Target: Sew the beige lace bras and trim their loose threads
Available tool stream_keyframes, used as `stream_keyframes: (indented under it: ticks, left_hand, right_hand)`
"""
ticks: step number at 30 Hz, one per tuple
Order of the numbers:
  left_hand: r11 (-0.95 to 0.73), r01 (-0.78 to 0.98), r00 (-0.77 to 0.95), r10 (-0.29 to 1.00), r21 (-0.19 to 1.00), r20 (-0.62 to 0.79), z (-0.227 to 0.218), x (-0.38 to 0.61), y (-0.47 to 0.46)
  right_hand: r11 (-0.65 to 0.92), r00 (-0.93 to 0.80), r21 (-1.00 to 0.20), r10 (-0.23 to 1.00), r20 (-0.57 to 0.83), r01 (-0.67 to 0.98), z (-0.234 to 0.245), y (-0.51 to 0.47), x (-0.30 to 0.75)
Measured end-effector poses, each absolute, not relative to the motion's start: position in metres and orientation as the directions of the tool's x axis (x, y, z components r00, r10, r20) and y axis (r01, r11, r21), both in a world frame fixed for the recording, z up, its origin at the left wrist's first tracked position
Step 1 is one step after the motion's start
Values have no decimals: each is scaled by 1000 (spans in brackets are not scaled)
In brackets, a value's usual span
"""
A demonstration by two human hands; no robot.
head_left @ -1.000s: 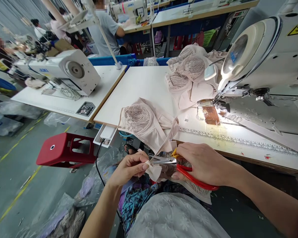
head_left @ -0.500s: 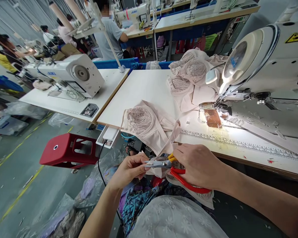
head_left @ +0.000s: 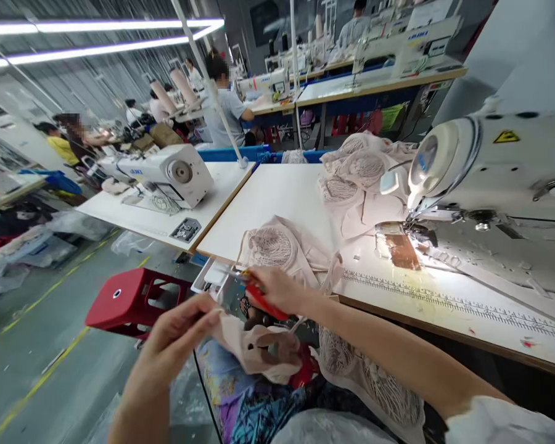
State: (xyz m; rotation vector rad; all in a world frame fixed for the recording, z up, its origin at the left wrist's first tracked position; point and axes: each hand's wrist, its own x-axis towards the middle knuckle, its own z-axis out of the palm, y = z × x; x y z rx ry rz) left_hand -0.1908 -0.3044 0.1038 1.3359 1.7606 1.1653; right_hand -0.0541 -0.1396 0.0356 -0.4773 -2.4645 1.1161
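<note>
My left hand (head_left: 178,330) pinches the end of a pale pink fabric band (head_left: 234,339), pulled out to the left above my lap. The band belongs to a bra or lies against one; folds hide the join. My right hand (head_left: 280,290) grips scissors (head_left: 264,297) with red and yellow handles, blades pointing left, away from the band. Under my right wrist, one lace bra cup (head_left: 271,246) rests on the table's front edge. More lace cups (head_left: 374,376) hang over my lap beneath my right forearm.
A sewing machine (head_left: 499,160) with a lit needle area stands at right, beside a pile of pink bras (head_left: 351,172). Another machine (head_left: 166,172) is at left. A red stool (head_left: 120,296) and a small white drawer (head_left: 203,280) lie left of me. Co-workers sit farther back.
The scissors have left the fabric by my left hand and moved up and left with my right hand. My left hand has moved left, stretching the band. The head view has tilted up.
</note>
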Motion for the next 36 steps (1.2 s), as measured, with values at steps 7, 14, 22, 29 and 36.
stream_keyframes:
  ticks: [7,14,22,29,36]
  left_hand:
    - [84,891,-331,792,446,513,168,-255,-210]
    - [-150,933,-204,528,327,825,224,-288,-102]
    - [-474,876,287,660,88,694,70,-190,-111]
    - [-477,832,364,854,282,371,-15,-191,-147]
    - [-401,841,312,908,362,282,-12,-207,-132]
  right_hand:
    - [661,-739,-690,615,274,294,-3,-79,-68]
    - [598,-490,-654,788,373,464,-20,-3,36]
    - [598,-447,-683,791,418,420,-35,7,61]
    - [612,-464,-706,772,434,357,-44,5,66]
    - [625,-502,-741,735,455,245,-40,-14,67]
